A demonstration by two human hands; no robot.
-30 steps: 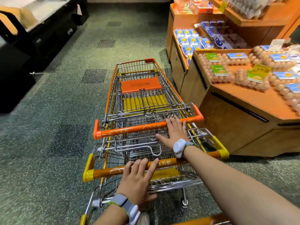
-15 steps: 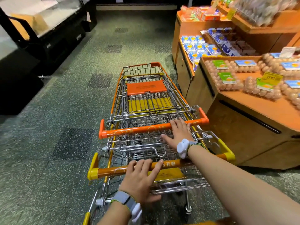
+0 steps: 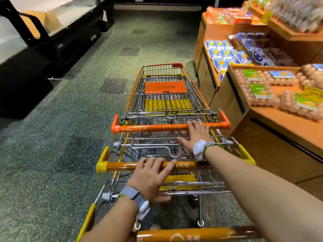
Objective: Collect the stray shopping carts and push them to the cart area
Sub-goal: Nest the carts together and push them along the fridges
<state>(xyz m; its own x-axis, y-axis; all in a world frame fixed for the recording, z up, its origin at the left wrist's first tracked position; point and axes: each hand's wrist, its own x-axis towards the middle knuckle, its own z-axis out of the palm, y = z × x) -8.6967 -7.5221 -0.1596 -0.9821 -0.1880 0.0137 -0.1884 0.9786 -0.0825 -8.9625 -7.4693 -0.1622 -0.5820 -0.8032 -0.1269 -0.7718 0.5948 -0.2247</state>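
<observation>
Three shopping carts are nested in a row on the aisle floor. The front cart (image 3: 164, 95) has an orange handle (image 3: 150, 128), and my right hand (image 3: 197, 135) rests on that bar's right part, fingers laid over it and thumb spread left. The middle cart's handle (image 3: 122, 165) is orange with yellow end caps. My left hand (image 3: 150, 175) lies on its middle, fingers stretched across the bar. A third cart's handle (image 3: 192, 234) shows at the bottom edge, below my arms.
A wooden display stand (image 3: 272, 137) with egg cartons (image 3: 258, 91) stands close on the carts' right. A black chiller case (image 3: 52, 46) lines the left. Speckled green floor (image 3: 83, 119) runs ahead between them to a dark wall.
The nested carts and I have moved forward along the aisle beside the egg stand. Both hands keep their places on the two handles.
</observation>
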